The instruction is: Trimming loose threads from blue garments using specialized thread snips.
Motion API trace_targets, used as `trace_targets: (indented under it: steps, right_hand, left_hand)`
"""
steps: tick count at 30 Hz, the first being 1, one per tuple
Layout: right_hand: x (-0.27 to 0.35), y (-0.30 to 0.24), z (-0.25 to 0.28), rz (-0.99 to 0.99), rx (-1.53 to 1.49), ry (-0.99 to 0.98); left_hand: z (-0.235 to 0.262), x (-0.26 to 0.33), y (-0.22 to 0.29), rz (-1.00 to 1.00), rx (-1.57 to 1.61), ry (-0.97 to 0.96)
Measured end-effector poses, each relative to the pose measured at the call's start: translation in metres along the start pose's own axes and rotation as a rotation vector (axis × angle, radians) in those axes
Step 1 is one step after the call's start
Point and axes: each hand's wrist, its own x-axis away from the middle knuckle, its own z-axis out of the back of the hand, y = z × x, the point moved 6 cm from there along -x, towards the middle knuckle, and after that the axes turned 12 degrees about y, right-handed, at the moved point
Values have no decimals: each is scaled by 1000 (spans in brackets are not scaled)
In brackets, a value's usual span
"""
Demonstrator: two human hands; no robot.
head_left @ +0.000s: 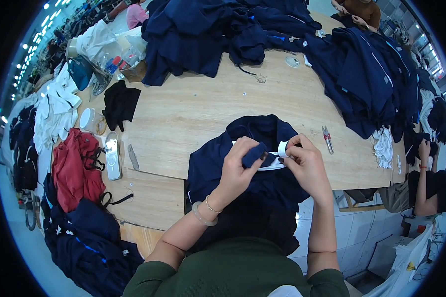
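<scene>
A navy garment [210, 156] lies bunched at the table's near edge in front of me, partly over my lap. My left hand [237, 169] is closed on a fold of its navy cloth, thumb against fingers. Beside it on the right, my right hand [306, 166] pinches the garment by a white band [283, 148] that curls up at the fingertips. More white trim [272, 165] runs between the two hands. What lies under the fingertips is hidden. A pair of red-handled thread snips [327, 139] lies on the table, right of my right hand.
Navy garments are heaped at the back [183, 39] and right [362, 79] of the wooden table [183, 109]. At left lie a red garment [77, 171], a phone [112, 157], a round tub [87, 120] and black cloth [119, 104]. Other people work at the back and right.
</scene>
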Motion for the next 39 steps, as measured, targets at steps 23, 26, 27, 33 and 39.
trace_targets:
  steps: [23, 26, 27, 33, 39]
  right_hand:
    - [3, 42, -48, -21, -492, 531]
    - [12, 69, -40, -363, -1140, 480]
    - [19, 76, -34, -386, -1232, 438]
    - [46, 103, 2, -441, -1101, 421]
    - [11, 31, 12, -227, -769, 189]
  left_hand:
    - [-19, 2, -70, 733, 792, 140]
    - [-6, 11, -81, 786, 931, 201]
    - [-1, 13, -81, 773, 1022, 121]
    - [34, 22, -73, 806, 824, 81]
    - [0, 5, -22, 614, 389, -428]
